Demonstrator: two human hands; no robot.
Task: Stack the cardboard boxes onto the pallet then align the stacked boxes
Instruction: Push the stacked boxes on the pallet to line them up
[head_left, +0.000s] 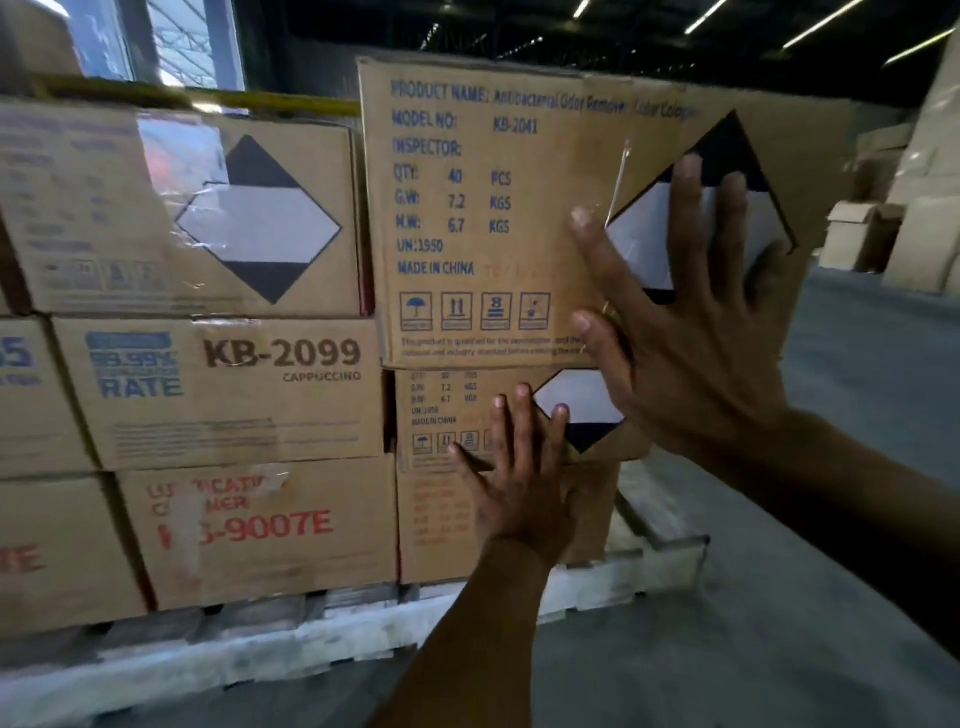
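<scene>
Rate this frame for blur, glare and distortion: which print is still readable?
Head view: the KB-2041 box label reads sharply; the far-left boxes are smeared beyond reading. Tape on the diamond-label box throws glare. The wide lens bows the pallet edge. The ceiling is dim, and the right hand is slightly soft.

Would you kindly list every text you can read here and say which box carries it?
Top right box: "MODEL NO: KB-2041", "QTY: 40 PCS", "UN:1950", "MADE IN CHINA"
Middle box: "KB-2099 CAPPUCCINO"
Bottom box: "9007E"
Top left box: too blurred.
</scene>
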